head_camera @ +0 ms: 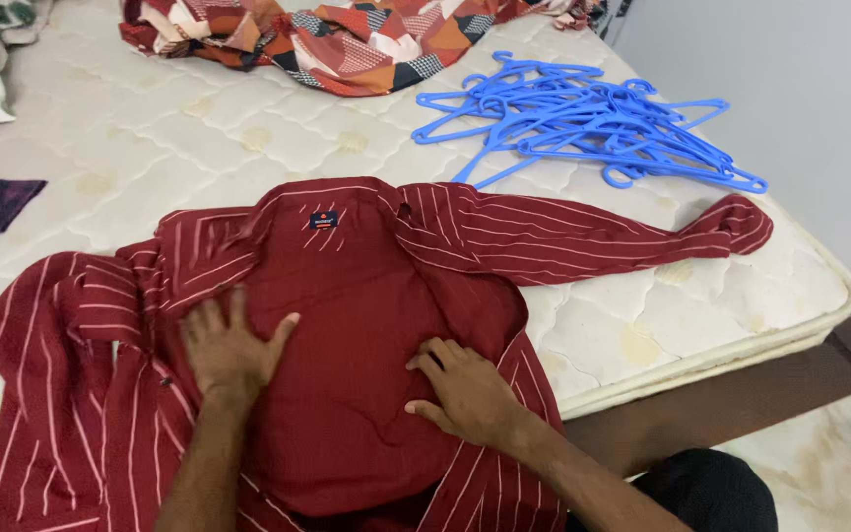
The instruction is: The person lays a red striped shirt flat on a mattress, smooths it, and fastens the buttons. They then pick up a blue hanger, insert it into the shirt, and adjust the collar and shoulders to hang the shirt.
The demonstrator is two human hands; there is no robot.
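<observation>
Both hands lie flat, fingers spread, gripping nothing: the left hand (231, 345) and right hand (462, 389) press on a red striped shirt (347, 296) spread on the mattress (199, 138). The shirt's hem is cut off below. Beyond lie blue hangers (583, 118) and a patterned cloth (347, 39), partly out of view.

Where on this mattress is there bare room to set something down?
Bare white quilted mattress lies between the dark red striped shirt and the patterned orange cloth, and at the corner below the shirt's right sleeve. The blue plastic hangers crowd the far right; both hands, left and right, press the shirt.
</observation>
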